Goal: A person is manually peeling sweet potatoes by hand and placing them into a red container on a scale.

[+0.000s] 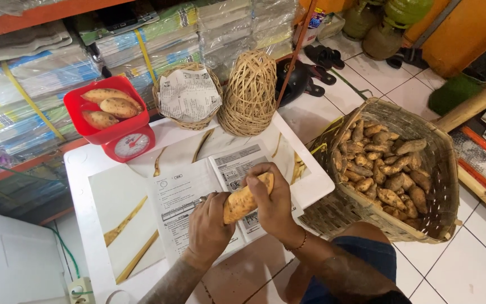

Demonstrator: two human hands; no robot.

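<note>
Both my hands grip one pale orange sweet potato (242, 200) above a printed paper sheet (184, 194) on the white table (82, 169). My left hand (209, 225) wraps its lower end, and my right hand (271, 202) closes over its upper end. A red kitchen scale (127, 141) at the table's back left carries three sweet potatoes (111, 105) in its red tray. To my right, a large woven basket (440, 186) on the floor holds several more sweet potatoes (383, 166).
A small woven basket lined with newspaper (188, 95) and an overturned wicker basket (250, 93) stand at the table's far edge. Stacked wrapped paper bundles (35, 84) fill shelves behind. Sandals (322, 56), green gas cylinders (389, 22) and a bamboo pole (473, 104) lie on the tiled floor.
</note>
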